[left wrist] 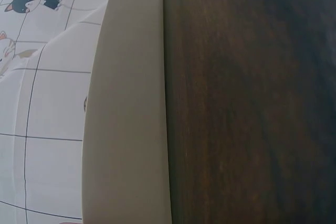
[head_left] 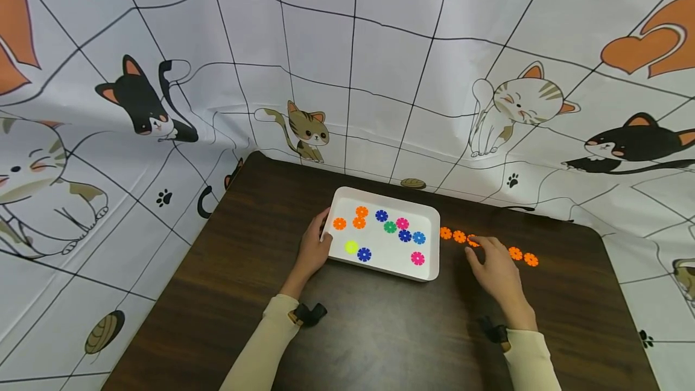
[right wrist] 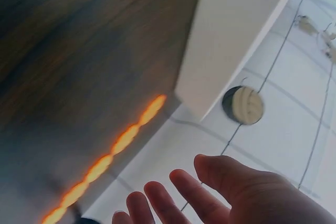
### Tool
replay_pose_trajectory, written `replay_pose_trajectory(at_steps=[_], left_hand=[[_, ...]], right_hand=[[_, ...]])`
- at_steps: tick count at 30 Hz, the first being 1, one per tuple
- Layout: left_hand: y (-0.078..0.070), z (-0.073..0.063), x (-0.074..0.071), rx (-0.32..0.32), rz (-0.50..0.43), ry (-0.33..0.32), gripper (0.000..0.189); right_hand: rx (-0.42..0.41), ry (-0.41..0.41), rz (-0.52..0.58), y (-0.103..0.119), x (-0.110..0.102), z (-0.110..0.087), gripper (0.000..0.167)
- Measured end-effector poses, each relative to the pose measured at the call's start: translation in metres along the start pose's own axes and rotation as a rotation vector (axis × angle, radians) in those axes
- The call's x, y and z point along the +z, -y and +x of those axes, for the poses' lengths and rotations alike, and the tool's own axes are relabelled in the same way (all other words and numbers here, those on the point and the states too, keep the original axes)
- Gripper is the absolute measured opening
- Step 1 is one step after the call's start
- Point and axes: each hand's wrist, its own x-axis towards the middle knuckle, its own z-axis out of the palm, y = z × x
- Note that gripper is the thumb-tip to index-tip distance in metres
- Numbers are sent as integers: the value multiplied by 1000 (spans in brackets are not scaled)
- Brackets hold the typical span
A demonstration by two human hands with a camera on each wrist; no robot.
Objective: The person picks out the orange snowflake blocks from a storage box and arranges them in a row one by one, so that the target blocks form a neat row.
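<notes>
A white rectangular tray (head_left: pixel 385 267) lies on the table with several flower-shaped plastic discs in it: orange ones (head_left: pixel 339 224) at the left, blue, green, pink and yellow ones around. My left hand (head_left: pixel 314 249) grips the tray's left side, thumb at the rim; in the left wrist view the tray wall (left wrist: pixel 126 103) hides most of that hand. My right hand (head_left: pixel 496 270) hovers over a row of orange discs (head_left: pixel 459 236) to the tray's right, hiding part of it. In the right wrist view its fingers (right wrist: pixel 163 203) are spread, nothing between them, apart from the row.
The dark wooden table (head_left: pixel 380 330) extends in front of the tray and along both sides. A white curtain (head_left: pixel 391 65) with printed cats and grid lines hangs behind the table and at its sides.
</notes>
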Motion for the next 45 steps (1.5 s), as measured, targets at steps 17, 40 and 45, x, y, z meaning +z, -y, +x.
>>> replay_pose_trajectory(at_steps=[17,40,45], left_hand=[[2,-1,-1,-14,-14,-1,60],[3,2,1,2,-13,-6,61],[6,2,1,1,-14,-8,60]], right_hand=[[-99,43,35,60,18,18,40],[-208,104,41,109,38,33,42],[-257,100,35,120,44,39,41]])
